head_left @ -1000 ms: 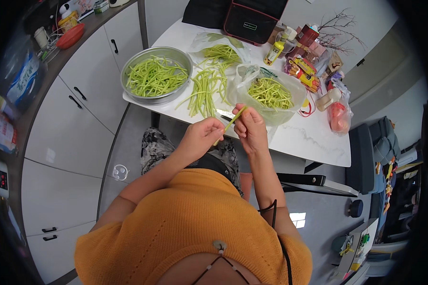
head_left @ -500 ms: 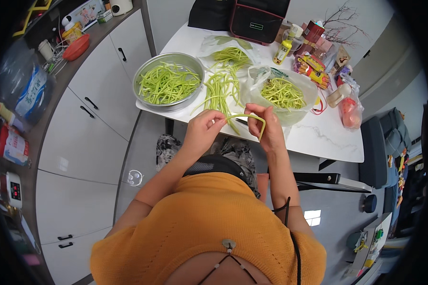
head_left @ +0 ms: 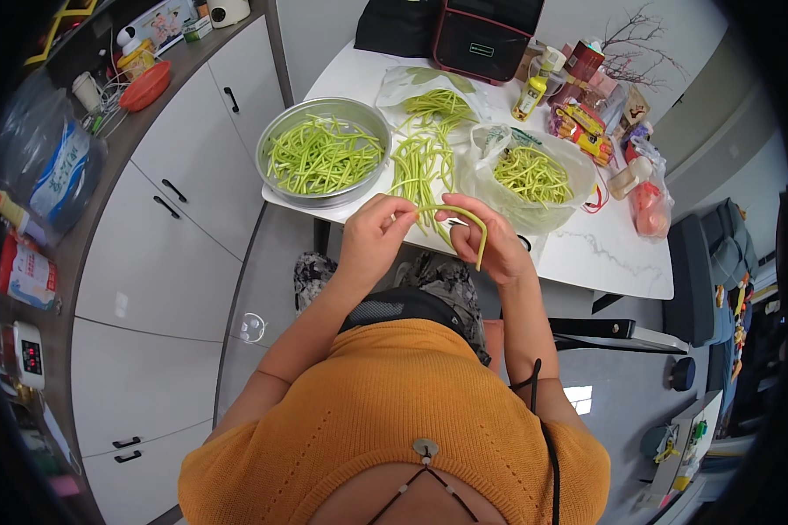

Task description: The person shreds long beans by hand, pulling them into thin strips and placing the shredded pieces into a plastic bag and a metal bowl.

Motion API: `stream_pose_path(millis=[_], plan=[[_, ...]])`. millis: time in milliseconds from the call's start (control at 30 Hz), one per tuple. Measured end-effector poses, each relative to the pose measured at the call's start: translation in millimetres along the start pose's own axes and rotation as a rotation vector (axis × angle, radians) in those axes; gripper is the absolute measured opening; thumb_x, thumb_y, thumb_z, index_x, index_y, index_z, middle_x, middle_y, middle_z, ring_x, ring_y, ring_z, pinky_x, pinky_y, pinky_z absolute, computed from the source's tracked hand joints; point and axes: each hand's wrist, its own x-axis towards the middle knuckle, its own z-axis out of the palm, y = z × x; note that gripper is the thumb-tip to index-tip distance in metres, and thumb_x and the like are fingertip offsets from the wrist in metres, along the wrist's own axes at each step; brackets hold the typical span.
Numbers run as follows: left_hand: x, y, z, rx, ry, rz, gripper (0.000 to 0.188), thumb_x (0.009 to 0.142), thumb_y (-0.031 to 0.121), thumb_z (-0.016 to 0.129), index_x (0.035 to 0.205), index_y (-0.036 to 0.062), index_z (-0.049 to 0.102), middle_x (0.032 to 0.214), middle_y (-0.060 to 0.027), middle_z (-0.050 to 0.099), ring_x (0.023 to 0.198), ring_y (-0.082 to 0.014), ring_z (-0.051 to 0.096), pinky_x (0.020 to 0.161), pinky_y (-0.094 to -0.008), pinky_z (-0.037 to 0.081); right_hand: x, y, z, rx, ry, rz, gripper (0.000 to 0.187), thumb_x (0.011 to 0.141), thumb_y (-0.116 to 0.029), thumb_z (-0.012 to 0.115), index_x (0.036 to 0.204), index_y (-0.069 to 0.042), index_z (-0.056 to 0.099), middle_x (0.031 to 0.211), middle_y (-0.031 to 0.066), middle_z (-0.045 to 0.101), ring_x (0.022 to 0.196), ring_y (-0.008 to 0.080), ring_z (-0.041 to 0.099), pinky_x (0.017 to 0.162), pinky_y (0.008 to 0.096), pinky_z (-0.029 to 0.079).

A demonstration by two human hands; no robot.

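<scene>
Marbled tabletop [head_left: 611,254] | arched green stem [head_left: 483,238] | left fingers [head_left: 396,208] pinching it | right fingers [head_left: 470,202]: grip unclear

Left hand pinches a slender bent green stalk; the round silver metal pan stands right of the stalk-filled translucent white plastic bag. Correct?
Not quite: the head view shows the round silver metal pan standing left of the stalk-filled translucent white plastic bag. The left hand does pinch the slender bent green stalk.

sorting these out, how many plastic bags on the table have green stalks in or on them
2: a flattened bag behind the loose stalks, and an open bag to their right. Others may be hidden.
</scene>
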Motion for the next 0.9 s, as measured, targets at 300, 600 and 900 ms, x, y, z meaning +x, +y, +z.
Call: stream_pose_path(millis=[300, 600, 900], plan=[[-1.8, -0.2, 0.2, 0.024, 0.008, 0.055, 0.009, 0.076, 0.001, 0.062, 0.084, -0.0003, 0.061, 0.071, -0.0021, 0.054, 0.053, -0.0056, 0.041, 0.049, -0.0197, 0.034, 0.7, 2.5, 5.9, 0.011, 0.047, 0.022, 0.057, 0.082, -0.037, 0.060, 0.125, -0.003, 0.044, 0.104, 0.0089, 0.057, 0.058, 0.0063, 0.043, 0.049, 0.0165, 0.034], [-7.8, 0.5, 9.0, -0.004, -0.090, 0.033, 0.008, 0.075, 0.002, 0.064, 0.082, 0.0000, 0.061, 0.069, -0.0022, 0.053, 0.054, -0.0054, 0.041, 0.050, -0.0191, 0.035, -3.3, 19.5, -2.8, 0.013, 0.337, 0.002, 0.030, 0.086, -0.015, 0.056, 0.112, 0.001, 0.055, 0.081, 0.0030, 0.061, 0.053, 0.0048, 0.040, 0.048, 0.0169, 0.031], [-14.6, -16.3, 19.8, -0.387, -0.181, -0.235, 0.009, 0.080, 0.003, 0.062, 0.087, 0.0000, 0.058, 0.072, 0.0049, 0.054, 0.057, 0.0006, 0.042, 0.051, -0.0140, 0.035, -0.3, 24.5, -8.2, -0.005, 0.568, -0.091, 0.032, 0.084, -0.012, 0.059, 0.113, 0.000, 0.052, 0.075, 0.0033, 0.060, 0.047, 0.0018, 0.037, 0.042, 0.0157, 0.027]])
